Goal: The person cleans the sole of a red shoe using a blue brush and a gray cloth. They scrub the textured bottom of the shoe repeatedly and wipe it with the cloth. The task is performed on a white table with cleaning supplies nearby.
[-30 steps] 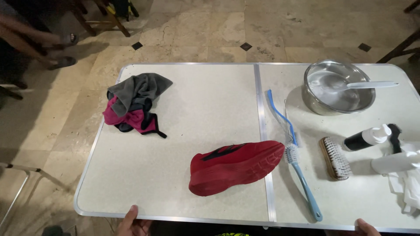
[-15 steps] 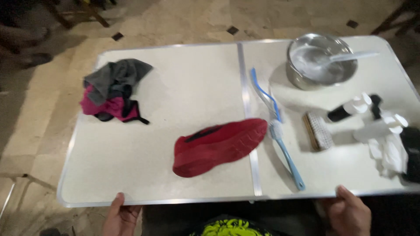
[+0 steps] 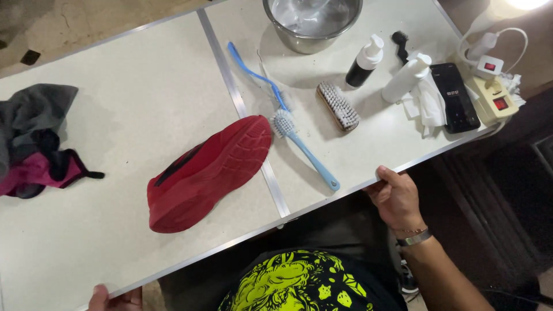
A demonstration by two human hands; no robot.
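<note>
Along the near edge of the white folding table [image 3: 115, 242], both hands grip its rim: left hand [image 3: 115, 299] at the corner, right hand [image 3: 397, 198] thumb on top. Between them, farther in, lies one red shoe [image 3: 207, 173], sole up. Beyond: two brushes, two bottles, one steel bowl [image 3: 311, 23].

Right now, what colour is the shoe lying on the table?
The shoe is red, sole included, with a black opening; the head view shows it clearly.

view: closer, tilted | right hand [image 3: 397, 198]: slid inward along the table [image 3: 115, 115] edge (gripping it)
</note>
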